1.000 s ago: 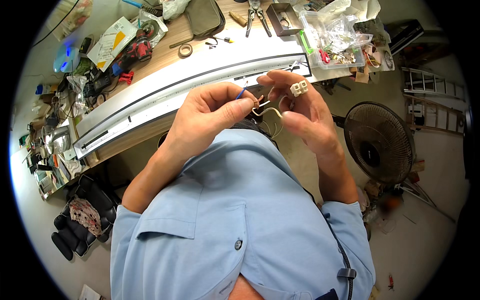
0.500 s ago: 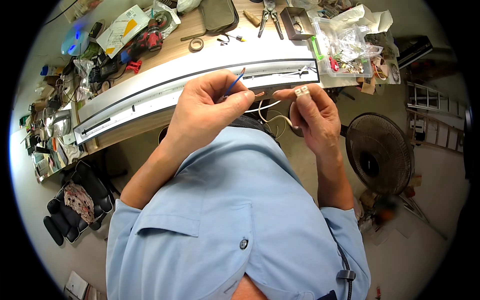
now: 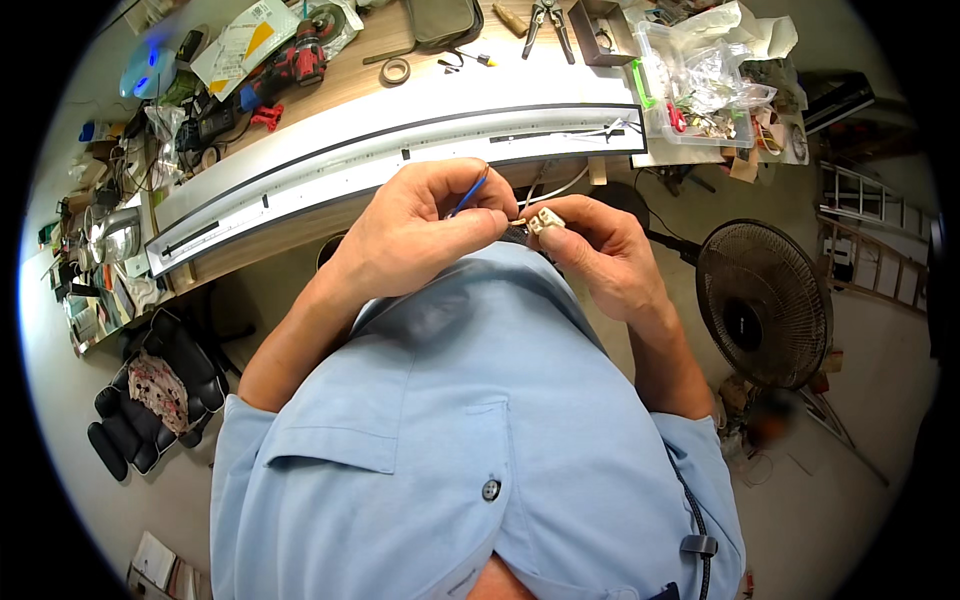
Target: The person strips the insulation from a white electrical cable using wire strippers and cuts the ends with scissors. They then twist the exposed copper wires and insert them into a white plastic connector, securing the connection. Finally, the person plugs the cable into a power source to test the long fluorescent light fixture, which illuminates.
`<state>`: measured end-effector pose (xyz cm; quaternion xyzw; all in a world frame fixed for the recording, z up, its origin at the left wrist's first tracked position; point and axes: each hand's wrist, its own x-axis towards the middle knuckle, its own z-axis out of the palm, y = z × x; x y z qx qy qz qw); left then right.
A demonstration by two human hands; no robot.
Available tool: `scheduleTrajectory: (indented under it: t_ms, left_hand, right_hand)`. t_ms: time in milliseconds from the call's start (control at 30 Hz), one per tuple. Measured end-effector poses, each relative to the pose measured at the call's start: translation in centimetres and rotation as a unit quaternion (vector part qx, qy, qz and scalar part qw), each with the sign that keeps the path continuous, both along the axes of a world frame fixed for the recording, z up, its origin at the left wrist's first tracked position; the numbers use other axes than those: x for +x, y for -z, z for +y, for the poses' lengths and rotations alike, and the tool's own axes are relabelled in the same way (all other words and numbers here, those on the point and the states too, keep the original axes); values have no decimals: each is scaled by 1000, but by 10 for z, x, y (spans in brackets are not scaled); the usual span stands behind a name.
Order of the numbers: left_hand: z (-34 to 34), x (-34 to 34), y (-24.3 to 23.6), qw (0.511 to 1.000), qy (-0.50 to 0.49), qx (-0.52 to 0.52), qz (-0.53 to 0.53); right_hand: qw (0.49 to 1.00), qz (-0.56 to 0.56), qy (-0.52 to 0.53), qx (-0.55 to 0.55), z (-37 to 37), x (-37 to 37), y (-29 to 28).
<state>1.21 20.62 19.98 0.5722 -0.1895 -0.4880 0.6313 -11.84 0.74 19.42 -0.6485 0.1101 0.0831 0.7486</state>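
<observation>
One connector block (image 3: 545, 221): white, pinched between thumb and fingers of the right hand (image 3: 608, 248), just beside the left fingertips; whether a wire sits inside it, I cannot tell.
Left hand (image 3: 425, 222): closed in a pinch, with a blue wire (image 3: 468, 195) sticking up from the grip.
White cable (image 3: 570, 187): curving behind the right fingers.
Long frame (image 3: 330, 182): white, black-edged, lying across the bench (image 3: 350, 86) beyond both hands.
Pliers (image 3: 548, 13): on the bench, handles spread.
Fan (image 3: 765, 305): to the right.
</observation>
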Motion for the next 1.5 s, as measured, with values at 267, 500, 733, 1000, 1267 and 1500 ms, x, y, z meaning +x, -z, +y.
scheduleTrajectory:
  t_ms: [267,500,733,1000,1267,1500]
  left_hand:
    - [-4,4,3,998,62,9,26]
    - [-9,6,5,990,111,7,82]
    - [-13,8,7,990,119,7,78]
    - [-14,12,7,988,136,10,71]
    - [-15,10,9,989,138,7,53]
    - [-11,5,7,988,104,29,-109]
  right_hand:
    - [997,13,-58,39,-1,-8,7]
    - [993,41,-83,74,-1,-9,8]
    - [986,81,-101,103,-6,-7,6]
    - [982,81,-100,138,-5,-5,10]
    - [981,82,-85,154,-4,-5,11]
    - [984,81,-70,141,-3,-3,10]
